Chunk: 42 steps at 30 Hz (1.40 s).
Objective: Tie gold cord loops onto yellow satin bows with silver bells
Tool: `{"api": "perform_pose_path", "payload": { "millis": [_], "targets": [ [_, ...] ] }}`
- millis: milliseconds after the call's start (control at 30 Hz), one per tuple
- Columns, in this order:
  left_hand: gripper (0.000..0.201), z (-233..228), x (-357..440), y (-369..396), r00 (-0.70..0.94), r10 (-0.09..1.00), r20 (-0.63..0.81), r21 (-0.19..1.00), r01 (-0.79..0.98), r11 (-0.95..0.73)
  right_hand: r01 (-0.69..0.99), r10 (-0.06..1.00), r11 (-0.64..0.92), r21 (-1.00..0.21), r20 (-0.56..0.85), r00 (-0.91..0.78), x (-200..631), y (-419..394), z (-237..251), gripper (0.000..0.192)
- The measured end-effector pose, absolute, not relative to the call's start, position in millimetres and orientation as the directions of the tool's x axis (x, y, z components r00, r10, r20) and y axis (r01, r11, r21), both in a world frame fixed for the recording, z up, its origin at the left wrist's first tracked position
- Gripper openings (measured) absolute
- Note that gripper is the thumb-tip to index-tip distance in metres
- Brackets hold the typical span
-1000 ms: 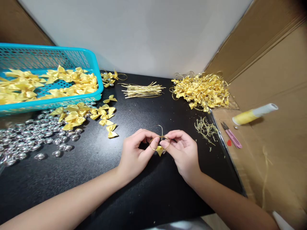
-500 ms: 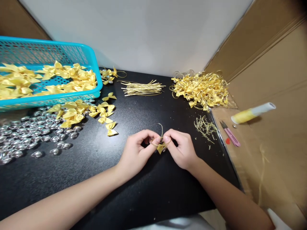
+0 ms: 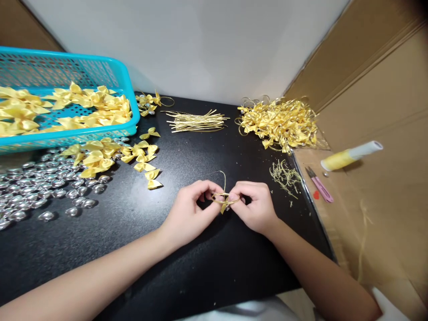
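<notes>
Centrally, on the black table (image 3: 187, 147): left hand (image 3: 190, 211) and right hand (image 3: 256, 207), fingertips pinched together on a gold cord loop (image 3: 224, 197) carrying a small yellow bow (image 3: 223, 206), held just above the tabletop. Far left: turquoise basket (image 3: 129, 96), holding yellow ribbon bows (image 3: 83, 109). Loose silver beads (image 3: 40, 187) lie beside it.

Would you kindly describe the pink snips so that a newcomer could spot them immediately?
Start at the black table and go to its right edge, where brown cardboard lies. The pink snips rest there, just below the yellow thread spool. They are the only pink thing among all the yellow.
</notes>
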State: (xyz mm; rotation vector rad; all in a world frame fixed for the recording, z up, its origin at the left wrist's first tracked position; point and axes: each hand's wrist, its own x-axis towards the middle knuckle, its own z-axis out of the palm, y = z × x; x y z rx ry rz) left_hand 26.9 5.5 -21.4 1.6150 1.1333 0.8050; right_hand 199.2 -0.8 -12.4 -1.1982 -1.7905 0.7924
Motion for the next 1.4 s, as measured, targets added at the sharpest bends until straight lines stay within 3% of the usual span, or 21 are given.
{"api": "perform_pose_path", "payload": {
  "millis": [67, 167, 367, 433, 600, 767, 1000, 1267, 1400],
  "targets": [
    [0.011, -19.0, 26.1, 5.2, 0.335, 0.939, 0.07, 0.862, 0.453, -0.226, 0.417, 0.945, 0.324, -0.849, 0.268, -0.189, 200.0, -0.3, -11.4, 0.023],
    [0.015, -17.9, 25.7, 4.8, 0.403, 0.912, 0.073, 0.717, 0.614, -0.329, 0.42, 0.953, 0.299, -0.857, 0.244, -0.18, 201.6, 1.2, -10.4, 0.022],
    [0.014, -24.3, 25.4, 4.8, 0.498, 0.866, 0.049, 0.588, 0.686, -0.428, 0.46, 0.971, 0.179, -0.87, 0.079, -0.227, 206.7, 5.4, -15.4, 0.02],
    [0.012, -25.8, 25.0, 5.3, 0.504, 0.862, 0.046, 0.585, 0.686, -0.432, 0.483, 0.967, 0.162, -0.86, 0.042, -0.25, 209.0, 6.7, -17.6, 0.021],
    [0.004, -27.1, 23.8, 7.3, 0.505, 0.863, 0.027, 0.612, 0.674, -0.414, 0.533, 0.924, 0.31, -0.787, 0.118, -0.362, 212.9, 9.0, -18.0, 0.023],
    [0.004, -28.3, 22.7, 9.9, 0.524, 0.851, 0.038, 0.642, 0.64, -0.423, 0.542, 0.903, 0.35, -0.764, 0.121, -0.413, 213.7, 9.1, -18.1, 0.02],
    [0.009, -31.1, 22.6, 11.1, 0.5, 0.865, 0.046, 0.659, 0.636, -0.403, 0.563, 0.888, 0.399, -0.724, 0.152, -0.434, 212.2, 8.1, -22.2, 0.021],
    [0.006, -27.5, 23.0, 11.3, 0.548, 0.836, 0.018, 0.595, 0.666, -0.45, 0.624, 0.877, 0.427, -0.655, 0.134, -0.461, 213.7, 7.5, -23.4, 0.021],
    [0.006, -28.4, 22.7, 11.8, 0.554, 0.831, 0.038, 0.65, 0.618, -0.442, 0.606, 0.876, 0.436, -0.665, 0.16, -0.456, 213.3, 7.3, -23.9, 0.021]
  ]
}}
